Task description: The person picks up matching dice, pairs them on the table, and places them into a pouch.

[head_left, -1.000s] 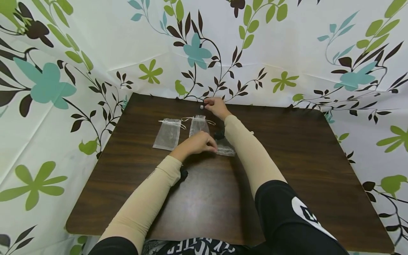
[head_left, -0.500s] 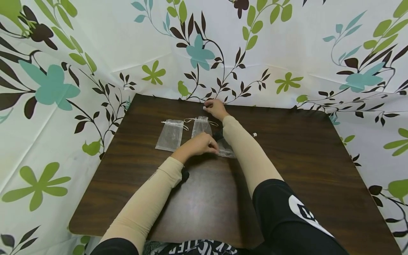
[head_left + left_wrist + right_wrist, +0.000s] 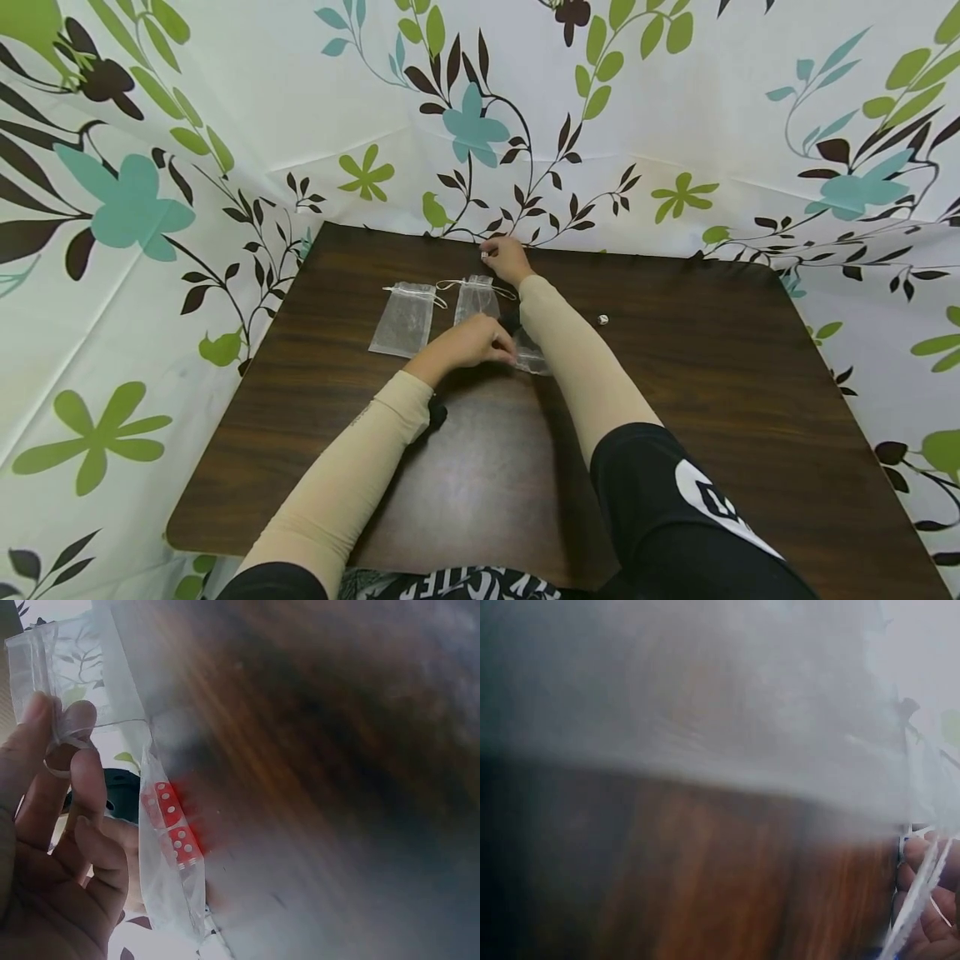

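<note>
My left hand pinches the edge of a sheer white drawstring bag, partly hidden under the right forearm. In the left wrist view, the thumb and fingers hold thin see-through fabric. Beside them, red dice with white dots lie inside a sheer bag on the table. At the table's far edge, my right hand has its fingertips on a small white die. The right wrist view is mostly blurred, with curled fingers behind a white cord at the right.
Two sheer drawstring bags lie on the brown table: one at left, and a middle bag partly behind the left hand. Another white die sits right of the right forearm. A patterned cloth hangs beyond the far edge.
The right hand's fingers have come down from just above the white die to the die itself. The left hand keeps its hold on the bag. The head view has shifted slightly.
</note>
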The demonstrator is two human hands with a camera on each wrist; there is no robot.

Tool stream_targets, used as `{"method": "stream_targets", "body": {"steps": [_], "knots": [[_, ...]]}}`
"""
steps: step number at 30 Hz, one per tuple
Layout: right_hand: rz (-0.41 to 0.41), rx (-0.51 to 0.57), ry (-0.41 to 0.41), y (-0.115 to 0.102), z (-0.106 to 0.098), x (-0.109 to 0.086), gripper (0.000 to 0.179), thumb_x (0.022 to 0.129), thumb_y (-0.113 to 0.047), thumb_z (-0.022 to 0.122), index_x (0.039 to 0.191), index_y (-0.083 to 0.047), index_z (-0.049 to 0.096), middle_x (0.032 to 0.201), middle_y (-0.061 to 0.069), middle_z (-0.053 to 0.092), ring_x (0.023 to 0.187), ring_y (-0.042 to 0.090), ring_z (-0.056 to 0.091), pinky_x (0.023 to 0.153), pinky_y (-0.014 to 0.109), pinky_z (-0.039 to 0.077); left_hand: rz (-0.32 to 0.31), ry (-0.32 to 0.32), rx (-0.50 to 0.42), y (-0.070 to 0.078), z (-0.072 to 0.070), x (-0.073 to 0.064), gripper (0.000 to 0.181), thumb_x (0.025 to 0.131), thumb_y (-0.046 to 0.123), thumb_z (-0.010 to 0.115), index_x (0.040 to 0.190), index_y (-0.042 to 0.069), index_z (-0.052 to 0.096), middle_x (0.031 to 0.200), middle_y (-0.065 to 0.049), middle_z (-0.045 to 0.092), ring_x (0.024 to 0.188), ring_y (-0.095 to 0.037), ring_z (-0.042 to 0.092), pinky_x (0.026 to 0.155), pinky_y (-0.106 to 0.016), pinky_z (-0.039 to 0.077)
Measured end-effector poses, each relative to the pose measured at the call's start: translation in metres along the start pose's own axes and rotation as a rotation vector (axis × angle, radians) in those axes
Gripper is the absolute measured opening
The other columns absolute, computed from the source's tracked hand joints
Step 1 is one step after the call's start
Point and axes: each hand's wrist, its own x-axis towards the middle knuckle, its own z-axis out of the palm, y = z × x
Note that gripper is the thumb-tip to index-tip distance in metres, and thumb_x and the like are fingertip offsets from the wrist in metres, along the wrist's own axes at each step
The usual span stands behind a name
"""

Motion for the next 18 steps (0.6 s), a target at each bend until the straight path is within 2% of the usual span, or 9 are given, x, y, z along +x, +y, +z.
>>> {"method": "stream_targets", "body": {"steps": [5, 12, 15, 18], "knots": [[-0.005, -0.015, 0.013, -0.001, -0.001, -0.003, 0.024, 0.1, -0.007, 0.065, 0.123, 0.0, 0.07, 0.124, 0.016, 0.066, 0.11, 0.029, 0.063, 0.093, 0.039, 0.051, 0.003, -0.004, 0.008, -0.001, 0.001, -0.001, 0.01, 0.089, 0.026, 0.078, 0.092, 0.018, 0.083, 0.091, 0.009, 0.077, 0.086, -0.006, 0.069, 0.095, -0.03, 0.05], [-0.004, -0.008, 0.006, 0.0, -0.009, -0.008, 0.025, 0.1, -0.006, 0.064, 0.124, 0.0, 0.069, 0.125, 0.016, 0.066, 0.111, 0.029, 0.062, 0.093, 0.038, 0.051, -0.01, -0.007, -0.022, 0.0, 0.0, -0.003, 0.009, 0.091, 0.025, 0.077, 0.093, 0.018, 0.083, 0.091, 0.01, 0.077, 0.086, -0.005, 0.069, 0.111, -0.04, 0.04], [-0.003, -0.009, 0.019, 0.0, -0.013, -0.01, 0.025, 0.1, -0.007, 0.065, 0.123, 0.001, 0.07, 0.125, 0.016, 0.067, 0.111, 0.03, 0.063, 0.092, 0.038, 0.052, -0.02, -0.008, -0.031, 0.0, 0.0, -0.004, 0.009, 0.091, 0.025, 0.077, 0.093, 0.019, 0.083, 0.09, 0.01, 0.076, 0.086, -0.004, 0.069, 0.112, -0.04, 0.039], [-0.01, -0.005, 0.027, 0.0, -0.019, -0.012, 0.026, 0.1, -0.007, 0.065, 0.124, 0.001, 0.07, 0.126, 0.016, 0.067, 0.111, 0.03, 0.063, 0.091, 0.039, 0.052, -0.031, -0.004, -0.033, -0.002, 0.0, -0.006, 0.009, 0.091, 0.025, 0.077, 0.093, 0.019, 0.083, 0.091, 0.01, 0.076, 0.086, -0.004, 0.068, 0.104, -0.035, 0.047]]}}
